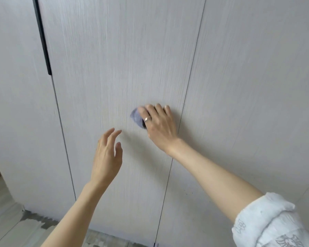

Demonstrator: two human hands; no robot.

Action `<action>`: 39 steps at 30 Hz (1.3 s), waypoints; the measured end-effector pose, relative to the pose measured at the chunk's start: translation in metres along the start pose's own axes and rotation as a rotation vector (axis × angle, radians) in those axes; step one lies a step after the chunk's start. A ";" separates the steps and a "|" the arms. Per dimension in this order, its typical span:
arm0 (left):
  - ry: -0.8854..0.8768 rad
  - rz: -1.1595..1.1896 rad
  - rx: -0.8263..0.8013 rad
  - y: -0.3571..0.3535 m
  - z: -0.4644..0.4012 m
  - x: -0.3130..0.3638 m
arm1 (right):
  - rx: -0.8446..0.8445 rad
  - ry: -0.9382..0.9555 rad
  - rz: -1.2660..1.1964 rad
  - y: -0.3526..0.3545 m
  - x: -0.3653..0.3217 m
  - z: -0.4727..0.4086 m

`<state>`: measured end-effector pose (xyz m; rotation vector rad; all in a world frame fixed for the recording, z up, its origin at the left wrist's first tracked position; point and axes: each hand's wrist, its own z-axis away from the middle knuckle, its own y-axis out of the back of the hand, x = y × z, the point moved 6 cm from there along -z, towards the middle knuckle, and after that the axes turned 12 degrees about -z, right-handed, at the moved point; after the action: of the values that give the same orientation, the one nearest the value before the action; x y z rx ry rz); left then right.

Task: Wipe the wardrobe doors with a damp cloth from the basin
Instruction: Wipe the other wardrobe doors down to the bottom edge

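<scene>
Right hand (160,124) flat on cloth (136,117)

Bunched lilac cloth (136,117) flat against the middle pale wood-grain wardrobe door (114,59), mostly hidden.

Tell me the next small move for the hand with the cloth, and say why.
Probably slide the right hand leftward across the middle door, keeping the purple cloth pressed flat. The cloth sits near that door's right edge, close to the seam, so most of the panel lies to its left. The left hand hovers open and holds nothing.
</scene>
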<state>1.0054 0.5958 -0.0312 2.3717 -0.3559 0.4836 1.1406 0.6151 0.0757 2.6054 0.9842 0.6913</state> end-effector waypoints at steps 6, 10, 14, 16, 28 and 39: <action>-0.089 0.060 0.038 -0.006 0.009 0.036 | -0.134 0.083 -0.059 0.011 0.016 0.100; -0.271 0.173 -0.037 -0.021 0.022 0.089 | -0.131 -0.218 -0.376 0.031 0.033 0.127; -0.319 0.417 -0.306 -0.048 0.038 0.133 | -0.192 -0.870 -0.855 0.028 0.048 0.162; -0.279 0.473 -0.452 -0.067 0.049 0.144 | -0.121 -1.065 -0.922 0.035 0.057 0.186; 0.073 0.610 -0.619 -0.116 0.100 0.164 | -0.129 -1.568 -1.095 0.056 0.062 0.288; 0.164 0.382 -0.655 -0.167 0.127 0.132 | -0.334 -1.700 -1.078 0.021 0.050 0.341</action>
<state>1.2174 0.6167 -0.1581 1.6220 -0.7666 0.6175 1.3625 0.6057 -0.1886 1.1104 1.0749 -1.2510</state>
